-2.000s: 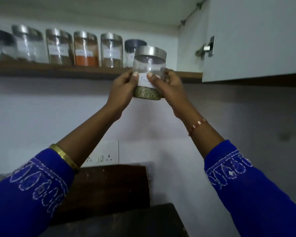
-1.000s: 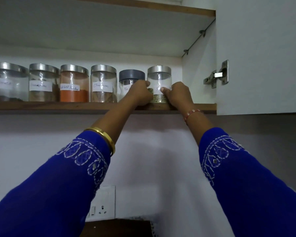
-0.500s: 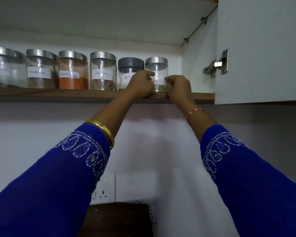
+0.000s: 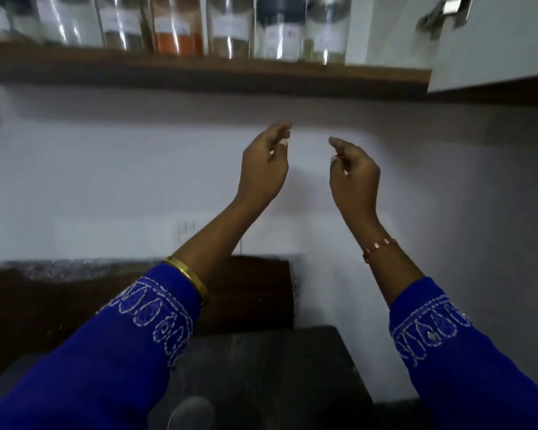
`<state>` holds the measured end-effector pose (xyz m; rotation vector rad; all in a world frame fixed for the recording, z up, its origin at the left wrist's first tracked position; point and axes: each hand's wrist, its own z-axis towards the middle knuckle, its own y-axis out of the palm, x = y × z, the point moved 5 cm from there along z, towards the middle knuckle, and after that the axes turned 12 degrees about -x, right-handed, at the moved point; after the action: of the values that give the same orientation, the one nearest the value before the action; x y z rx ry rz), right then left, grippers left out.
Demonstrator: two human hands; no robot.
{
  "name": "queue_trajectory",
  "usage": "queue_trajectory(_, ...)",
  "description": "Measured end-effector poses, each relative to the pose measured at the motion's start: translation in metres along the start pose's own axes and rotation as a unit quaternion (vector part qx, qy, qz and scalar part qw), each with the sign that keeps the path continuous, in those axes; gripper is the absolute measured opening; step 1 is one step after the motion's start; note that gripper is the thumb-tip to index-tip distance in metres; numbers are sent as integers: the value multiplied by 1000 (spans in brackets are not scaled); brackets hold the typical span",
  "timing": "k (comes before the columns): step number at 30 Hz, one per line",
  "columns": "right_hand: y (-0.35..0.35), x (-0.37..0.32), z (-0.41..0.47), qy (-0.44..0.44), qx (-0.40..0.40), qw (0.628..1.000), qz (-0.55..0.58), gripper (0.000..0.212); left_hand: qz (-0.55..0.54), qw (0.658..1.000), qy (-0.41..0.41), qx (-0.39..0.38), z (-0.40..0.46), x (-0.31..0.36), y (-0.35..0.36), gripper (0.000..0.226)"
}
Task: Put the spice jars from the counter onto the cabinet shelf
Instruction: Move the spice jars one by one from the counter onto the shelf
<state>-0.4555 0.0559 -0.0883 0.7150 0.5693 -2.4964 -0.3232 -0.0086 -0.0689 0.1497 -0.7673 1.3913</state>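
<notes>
Now both hands were off the jars, empty, below the shelf.
Left hand (image 4: 263, 169) and right hand (image 4: 353, 172) hung apart with fingers loosely curled, pinching nothing. Spice jars (image 4: 230, 29) stood in a row on the wooden cabinet shelf (image 4: 199, 72); the rightmost jar (image 4: 325, 32) sat beside a dark-lidded jar (image 4: 277, 29), near the cabinet door hinge (image 4: 444, 13). Picture blurred, labels unreadable.

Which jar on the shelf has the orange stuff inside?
The orange-filled jar, fourth from the right on the shelf. Its neighbours hold brownish or pale contents.
</notes>
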Motion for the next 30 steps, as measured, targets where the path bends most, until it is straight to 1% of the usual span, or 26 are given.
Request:
queue_trajectory(4,27,28,-74,61,-44,996,40,32,-6,997,-68,-23,-60,-31,7,35)
queue_trajectory(10,83,57,-190,167,-166,970,54,34,-23,985,-165,-37,-150,-81,0,33)
queue_trajectory(15,128,64,-272,238,-259,933,80,37,-27,962,-268,-40,-233,-125,-16,32)
queue_trajectory(19,155,70,-316,297,-324,897,51,45,-52,934,-353,-14,-292,-154,-36,32)
queue_trajectory(21,169,69,-336,303,-370,878,18,52,-59,914,-400,7,-320,-164,-44,32)
queue_trajectory(24,189,62,-361,288,-443,848,-25,64,-67,885,-460,33,-357,-175,-53,33)
queue_trajectory(30,222,60,-381,273,-531,798,-80,86,-106,837,-535,48,-414,-193,-60,32)
